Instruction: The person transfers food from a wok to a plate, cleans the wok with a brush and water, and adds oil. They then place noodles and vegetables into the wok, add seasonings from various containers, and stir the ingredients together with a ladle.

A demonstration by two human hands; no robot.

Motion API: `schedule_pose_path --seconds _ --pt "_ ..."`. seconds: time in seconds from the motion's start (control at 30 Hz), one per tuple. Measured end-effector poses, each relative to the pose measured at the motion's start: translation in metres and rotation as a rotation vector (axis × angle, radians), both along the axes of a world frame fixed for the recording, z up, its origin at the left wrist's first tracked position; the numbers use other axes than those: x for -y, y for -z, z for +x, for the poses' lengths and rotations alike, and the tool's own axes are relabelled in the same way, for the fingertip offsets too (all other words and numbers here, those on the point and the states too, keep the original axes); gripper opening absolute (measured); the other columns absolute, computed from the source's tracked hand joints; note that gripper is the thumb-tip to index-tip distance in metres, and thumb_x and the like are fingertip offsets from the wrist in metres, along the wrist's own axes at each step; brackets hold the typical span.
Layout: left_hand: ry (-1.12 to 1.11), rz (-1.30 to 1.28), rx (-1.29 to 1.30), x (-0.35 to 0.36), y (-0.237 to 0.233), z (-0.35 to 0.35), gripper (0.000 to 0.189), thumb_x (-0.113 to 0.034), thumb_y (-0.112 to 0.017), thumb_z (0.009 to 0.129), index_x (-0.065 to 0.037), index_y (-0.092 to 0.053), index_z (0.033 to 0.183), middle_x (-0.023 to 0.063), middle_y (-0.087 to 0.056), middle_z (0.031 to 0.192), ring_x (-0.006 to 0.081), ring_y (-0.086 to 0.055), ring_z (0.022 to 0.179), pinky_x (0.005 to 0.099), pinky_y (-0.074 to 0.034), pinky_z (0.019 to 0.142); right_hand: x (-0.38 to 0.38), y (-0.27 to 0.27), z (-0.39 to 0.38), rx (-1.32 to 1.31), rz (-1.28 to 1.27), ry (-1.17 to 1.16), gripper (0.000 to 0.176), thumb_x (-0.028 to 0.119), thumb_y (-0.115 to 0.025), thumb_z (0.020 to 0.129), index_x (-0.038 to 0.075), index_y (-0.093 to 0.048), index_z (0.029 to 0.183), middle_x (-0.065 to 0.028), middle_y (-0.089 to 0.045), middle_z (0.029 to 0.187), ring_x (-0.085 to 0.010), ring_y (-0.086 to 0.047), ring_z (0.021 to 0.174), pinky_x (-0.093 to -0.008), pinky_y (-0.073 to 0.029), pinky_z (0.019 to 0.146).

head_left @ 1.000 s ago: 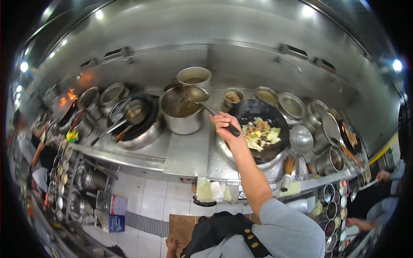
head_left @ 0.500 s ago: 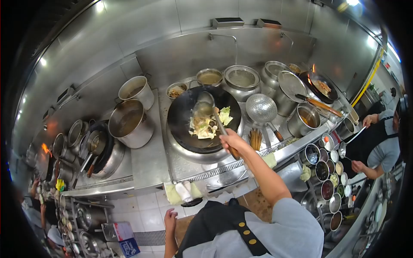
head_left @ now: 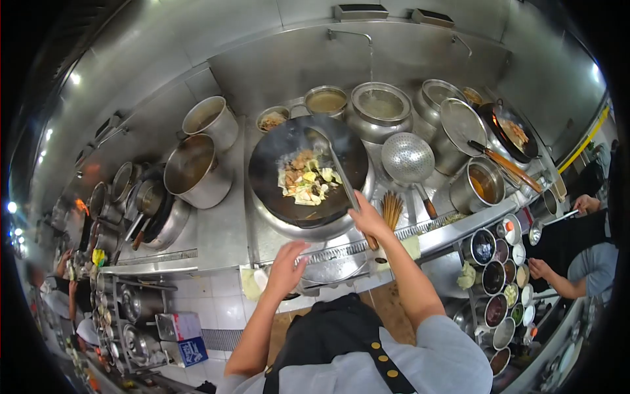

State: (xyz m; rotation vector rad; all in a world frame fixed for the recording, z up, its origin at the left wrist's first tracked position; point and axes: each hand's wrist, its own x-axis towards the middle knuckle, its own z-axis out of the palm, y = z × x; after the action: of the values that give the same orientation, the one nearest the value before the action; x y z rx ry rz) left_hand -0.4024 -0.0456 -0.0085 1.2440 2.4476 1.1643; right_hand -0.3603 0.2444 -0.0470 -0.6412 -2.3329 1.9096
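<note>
My right hand is closed around the wooden-ended handle of a long metal ladle. The ladle's bowl rests toward the far side of a black wok, beyond the food. In the wok lies a pile of stir-fried cabbage and meat pieces, with a little steam around it. My left hand hovers near the front edge of the stove, left of the wok's near rim. Its fingers are apart and hold nothing. Below it, a pale green cloth hangs partly hidden at the edge.
Right of the wok lie a perforated strainer and a bamboo brush. Large pots stand to the left. Flames lick a second wok at far right. A co-worker stands beside several seasoning containers.
My left hand has risen from beside my body to the stove's front edge. The ladle has moved off the food toward the wok's far side, and the food sits gathered together.
</note>
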Motion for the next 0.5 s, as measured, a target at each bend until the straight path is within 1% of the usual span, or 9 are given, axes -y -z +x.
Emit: schedule_pose_path --seconds 0.07,0.13,0.2,0.27,0.3,0.37,0.4,0.47,0.5 --pt "0.013 -0.015 -0.086 -0.021 0.005 -0.014 0.040 -0.013 -0.065 0.086 -0.006 -0.060 0.125 0.0188 -0.052 0.133 0.0368 -0.047 0.124 0.0438 -0.039 0.104 -0.005 0.020 -0.025 -0.104 0.722 0.081 0.065 0.014 -0.055 0.090 0.003 -0.027 0.147 -0.0289 -0.066 0.097 -0.0406 -0.067 0.080 -0.0501 -0.051 0.072" --pt "0.066 -0.020 -0.186 -0.036 0.019 -0.021 0.044 -0.013 -0.066 0.085 -0.006 -0.057 0.128 0.0196 -0.047 0.139 0.0375 -0.042 0.130 0.0437 -0.037 0.107 -0.002 0.029 -0.041 0.053 0.725 0.075 0.066 0.015 -0.054 0.089 0.001 -0.025 0.147 -0.0347 -0.062 0.105 -0.0490 -0.062 0.093 -0.0556 -0.047 0.082" --pt "0.049 -0.116 -0.310 -0.046 0.033 -0.031 0.054 -0.012 -0.067 0.083 -0.006 -0.052 0.135 0.0205 -0.041 0.143 0.0400 -0.036 0.135 0.0447 -0.031 0.113 0.017 0.025 -0.033 0.189 0.659 0.020 0.067 0.022 -0.055 0.091 0.000 -0.026 0.146 -0.0337 -0.061 0.108 -0.0484 -0.059 0.102 -0.0506 -0.046 0.090" --pt "0.087 -0.117 -0.305 -0.047 0.048 -0.034 0.058 -0.011 -0.068 0.082 -0.005 -0.049 0.137 0.0202 -0.043 0.141 0.0402 -0.035 0.135 0.0455 -0.029 0.114 0.030 0.049 -0.008 -0.088 0.656 0.012 0.059 0.025 -0.053 0.094 0.002 -0.032 0.145 -0.0319 -0.061 0.106 -0.0469 -0.062 0.096 -0.0521 -0.047 0.087" --pt "0.086 -0.126 -0.260 -0.046 0.054 -0.034 0.059 -0.010 -0.068 0.081 -0.005 -0.048 0.137 0.0202 -0.043 0.141 0.0401 -0.035 0.136 0.0455 -0.029 0.114 0.045 0.021 0.021 -0.061 0.626 0.080 0.054 0.028 -0.055 0.095 0.005 -0.041 0.141 -0.0288 -0.058 0.113 -0.0450 -0.060 0.100 -0.0489 -0.047 0.089" --pt "0.074 -0.102 -0.220 -0.042 0.063 -0.033 0.062 -0.009 -0.069 0.079 -0.005 -0.048 0.137 0.0196 -0.045 0.138 0.0394 -0.035 0.135 0.0448 -0.028 0.114 0.049 0.017 0.072 -0.049 0.656 0.193 0.051 0.027 -0.056 0.094 0.006 -0.043 0.139 -0.0273 -0.056 0.115 -0.0443 -0.059 0.102 -0.0477 -0.046 0.090" --pt "0.106 -0.095 -0.213 -0.040 0.067 -0.035 0.062 -0.009 -0.069 0.079 -0.005 -0.048 0.137 0.0196 -0.045 0.138 0.0394 -0.035 0.135 0.0448 -0.028 0.114 0.051 0.019 0.100 -0.054 0.672 0.292 0.049 0.026 -0.057 0.094 0.007 -0.046 0.138 -0.0257 -0.054 0.118 -0.0435 -0.057 0.105 -0.0465 -0.046 0.092" --pt "0.092 -0.004 -0.159 -0.040 0.076 -0.040 0.063 -0.008 -0.069 0.078 -0.007 -0.048 0.137 0.0193 -0.045 0.138 0.0391 -0.034 0.135 0.0441 -0.028 0.114 0.058 0.023 0.166 0.089 0.476 0.403 0.051 0.024 -0.059 0.092 0.008 -0.045 0.138 -0.0231 -0.055 0.120 -0.0413 -0.055 0.111 -0.0469 -0.045 0.093" --pt "0.099 0.003 -0.177 -0.039 0.078 -0.040 0.062 -0.009 -0.068 0.079 -0.008 -0.048 0.138 0.0187 -0.044 0.138 0.0383 -0.035 0.135 0.0448 -0.027 0.114 0.057 0.050 0.204 0.158 0.575 0.393 0.051 0.023 -0.059 0.091 0.008 -0.046 0.137 -0.0232 -0.055 0.118 -0.0410 -0.055 0.111 -0.0473 -0.046 0.093"
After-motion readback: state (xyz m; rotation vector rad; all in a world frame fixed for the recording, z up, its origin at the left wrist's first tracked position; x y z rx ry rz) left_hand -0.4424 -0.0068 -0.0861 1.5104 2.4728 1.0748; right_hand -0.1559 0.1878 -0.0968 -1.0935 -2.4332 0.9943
